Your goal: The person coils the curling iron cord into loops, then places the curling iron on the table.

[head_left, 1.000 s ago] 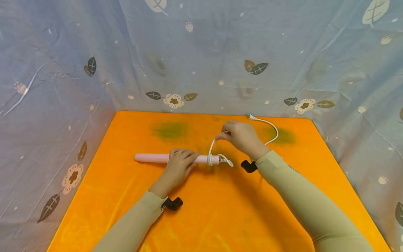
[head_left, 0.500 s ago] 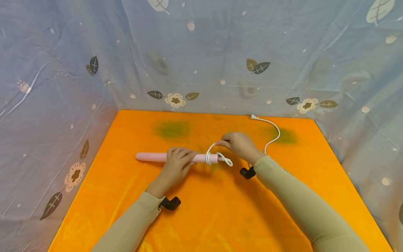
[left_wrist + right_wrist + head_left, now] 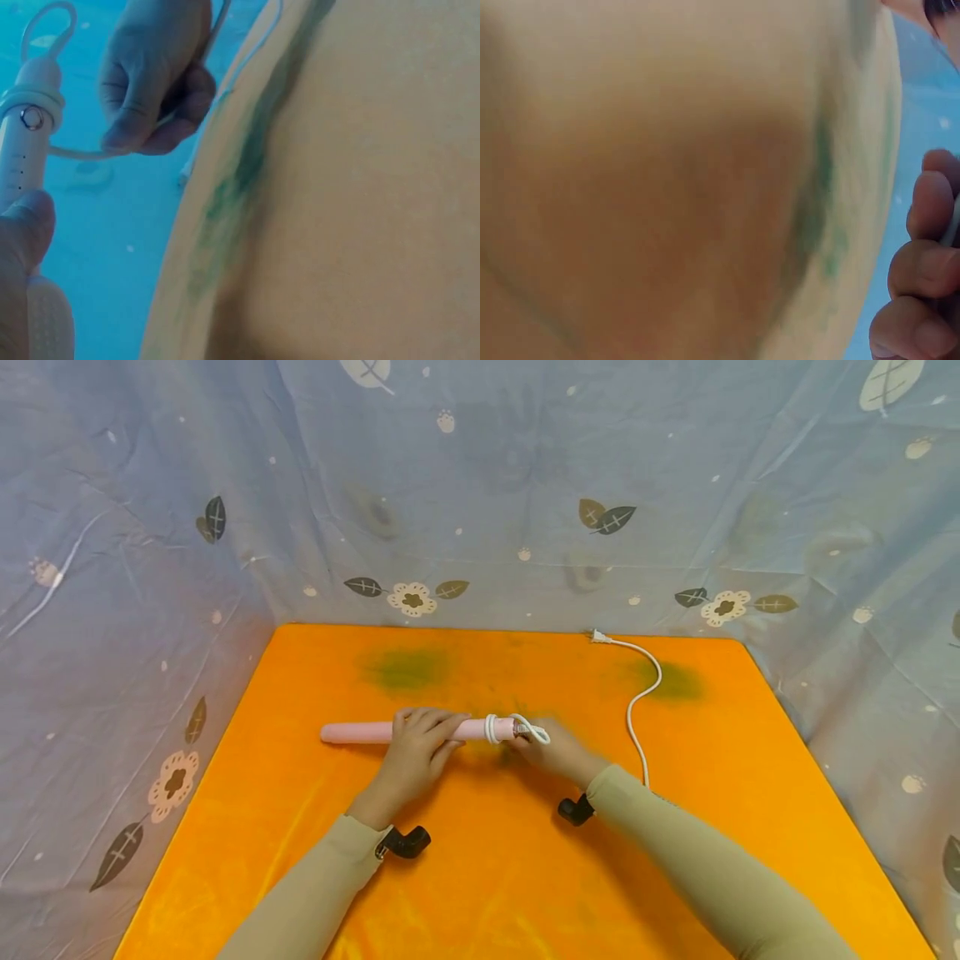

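Observation:
A slim pink hair straightener [image 3: 358, 732] lies crosswise, its cord end toward the right. My left hand [image 3: 415, 750] grips it around the middle, fingers over the top. White cord [image 3: 492, 728] is wound around the handle near that end, and a small loop sticks out beyond it. In the left wrist view, the coils sit beside a round button [image 3: 31, 118] above a row of small dots. There my right hand [image 3: 154, 86] pinches the cord between thumb and fingers, just off the handle. From the head view, this hand is partly hidden behind the handle end and loop.
The cord's loose length [image 3: 633, 718] curves over the orange tabletop [image 3: 465, 877] to a white plug [image 3: 600, 637] at the back edge. Patterned blue-grey curtains [image 3: 517, 468] enclose the back and sides. Black wrist cameras [image 3: 405, 842] sit on both wrists.
My right hand has come down toward me from above the handle, drawing the cord around it and down past the handle's end. The left hand keeps its grip, nearly still.

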{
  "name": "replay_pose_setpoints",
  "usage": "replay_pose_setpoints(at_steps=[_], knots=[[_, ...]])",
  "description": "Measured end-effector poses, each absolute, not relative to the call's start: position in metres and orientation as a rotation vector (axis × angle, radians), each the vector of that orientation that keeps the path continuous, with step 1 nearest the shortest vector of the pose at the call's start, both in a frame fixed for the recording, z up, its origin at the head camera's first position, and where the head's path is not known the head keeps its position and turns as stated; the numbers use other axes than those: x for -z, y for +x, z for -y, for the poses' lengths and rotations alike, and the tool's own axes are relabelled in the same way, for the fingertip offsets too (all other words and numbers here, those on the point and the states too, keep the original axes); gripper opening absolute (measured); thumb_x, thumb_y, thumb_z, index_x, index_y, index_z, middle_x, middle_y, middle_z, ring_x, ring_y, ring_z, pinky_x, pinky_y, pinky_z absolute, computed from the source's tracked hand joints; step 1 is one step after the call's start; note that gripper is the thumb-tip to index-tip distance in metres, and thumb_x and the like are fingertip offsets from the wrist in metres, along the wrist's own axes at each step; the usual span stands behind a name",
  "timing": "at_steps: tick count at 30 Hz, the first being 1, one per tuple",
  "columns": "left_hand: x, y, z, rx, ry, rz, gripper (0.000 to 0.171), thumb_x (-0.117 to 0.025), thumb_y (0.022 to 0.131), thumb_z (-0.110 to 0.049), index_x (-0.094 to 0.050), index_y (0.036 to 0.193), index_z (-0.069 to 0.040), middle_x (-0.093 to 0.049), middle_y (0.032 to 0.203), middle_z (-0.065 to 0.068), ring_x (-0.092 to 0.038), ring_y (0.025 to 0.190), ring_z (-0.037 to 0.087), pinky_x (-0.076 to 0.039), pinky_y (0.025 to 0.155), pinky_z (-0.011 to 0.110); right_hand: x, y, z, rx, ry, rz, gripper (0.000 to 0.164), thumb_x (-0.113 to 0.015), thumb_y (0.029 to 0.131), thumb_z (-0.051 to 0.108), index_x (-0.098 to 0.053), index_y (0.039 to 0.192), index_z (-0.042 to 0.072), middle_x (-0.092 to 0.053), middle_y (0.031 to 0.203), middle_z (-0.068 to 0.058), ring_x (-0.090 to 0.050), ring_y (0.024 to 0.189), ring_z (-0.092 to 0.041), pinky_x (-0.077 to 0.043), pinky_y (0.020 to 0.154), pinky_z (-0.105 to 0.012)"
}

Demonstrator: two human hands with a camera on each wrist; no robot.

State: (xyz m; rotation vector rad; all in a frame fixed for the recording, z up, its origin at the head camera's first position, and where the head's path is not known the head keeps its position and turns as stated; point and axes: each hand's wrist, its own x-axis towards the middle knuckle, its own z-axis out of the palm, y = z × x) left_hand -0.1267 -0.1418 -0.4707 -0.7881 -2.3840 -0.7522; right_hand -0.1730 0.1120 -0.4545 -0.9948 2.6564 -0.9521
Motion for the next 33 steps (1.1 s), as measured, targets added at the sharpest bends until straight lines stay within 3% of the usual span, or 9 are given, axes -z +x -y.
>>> replay_pose_setpoints(at_steps=[6, 11, 18, 27, 33], knots=[[0.471, -0.130, 0.138, 0.755, -0.727, 2.385, 0.043, -0.073, 0.087, -0.020, -0.064, 0.129, -0.018, -0.064, 0.113, 0.003, -0.055, 0.105, 0.026, -0.030, 0.090, 0.049, 0.461, -0.158, -0.104, 0.807, -0.999, -2.730, 0.023, -0.054, 0.100, 0.028, -0.072, 0.097, 0.012, -0.058, 0.077, 0.010, -0.050, 0.064, -0.005, -0.046, 0.061, -0.025], [0.469, -0.134, 0.134, 0.750, -0.671, 2.356, 0.042, -0.075, 0.085, -0.018, -0.066, 0.126, -0.014, -0.064, 0.111, 0.005, -0.056, 0.103, 0.027, -0.031, 0.088, 0.050, 0.456, -0.144, -0.099, 0.645, -1.142, -2.895, 0.016, -0.057, 0.099, 0.021, -0.058, 0.086, 0.012, -0.048, 0.063, 0.006, -0.045, 0.054, -0.009, -0.043, 0.053, -0.026], [0.470, -0.142, 0.132, 0.729, -0.616, 2.359, 0.043, -0.076, 0.084, -0.018, -0.066, 0.125, -0.013, -0.065, 0.111, 0.006, -0.056, 0.105, 0.028, -0.031, 0.091, 0.051, 0.447, -0.124, -0.098, 0.327, -1.386, -2.982, 0.017, -0.064, 0.095, 0.013, -0.050, 0.098, 0.005, -0.045, 0.058, 0.001, -0.049, 0.047, -0.014, -0.042, 0.043, -0.029], [0.474, -0.144, 0.131, 0.707, -0.621, 2.405, 0.042, -0.076, 0.084, -0.017, -0.067, 0.125, -0.014, -0.065, 0.111, 0.006, -0.056, 0.105, 0.029, -0.030, 0.092, 0.052, 0.422, -0.120, -0.101, 0.080, -1.553, -3.089, 0.023, -0.066, 0.094, 0.021, -0.050, 0.084, 0.007, -0.048, 0.066, 0.001, -0.046, 0.049, -0.013, -0.038, 0.039, -0.027], [0.476, -0.143, 0.132, 0.672, -0.630, 2.430, 0.042, -0.075, 0.085, -0.020, -0.066, 0.126, -0.015, -0.065, 0.111, 0.005, -0.056, 0.106, 0.028, -0.031, 0.092, 0.052, 0.404, -0.122, -0.103, 0.014, -1.682, -3.144, 0.029, -0.053, 0.101, 0.027, -0.053, 0.078, 0.009, -0.051, 0.065, 0.000, -0.049, 0.053, -0.013, -0.038, 0.042, -0.028]])
